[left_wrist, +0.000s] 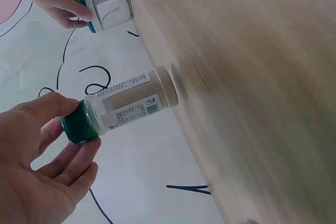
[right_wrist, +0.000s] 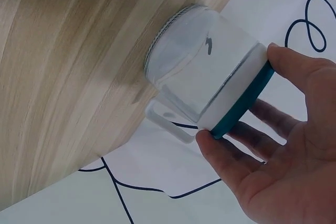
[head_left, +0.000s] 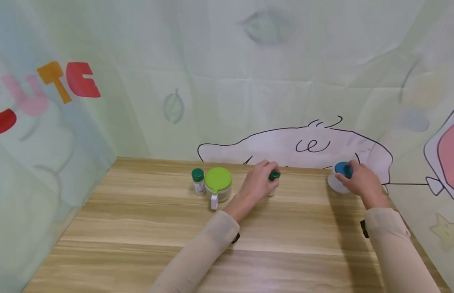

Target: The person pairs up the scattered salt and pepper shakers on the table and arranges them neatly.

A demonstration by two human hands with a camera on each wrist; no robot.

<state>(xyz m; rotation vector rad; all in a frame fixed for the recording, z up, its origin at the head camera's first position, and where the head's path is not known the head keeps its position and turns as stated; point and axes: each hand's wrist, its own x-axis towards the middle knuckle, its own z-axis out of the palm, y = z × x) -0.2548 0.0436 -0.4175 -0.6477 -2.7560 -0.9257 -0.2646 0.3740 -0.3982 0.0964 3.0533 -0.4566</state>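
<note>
My left hand pinches the green cap of a spice bottle from above. Brownish contents and a printed label show through its clear side in the left wrist view. The bottle's base is at the tabletop or just over it; I cannot tell which. To the right, my right hand grips the rim of the blue lid on a clear jar with a white collar and a side handle. That jar looks to hold nothing and stands on the table near the back wall.
Left of my left hand, a handled jar with a light green lid stands beside another green-capped spice bottle. The wooden table meets a printed cloth backdrop at its back and sides.
</note>
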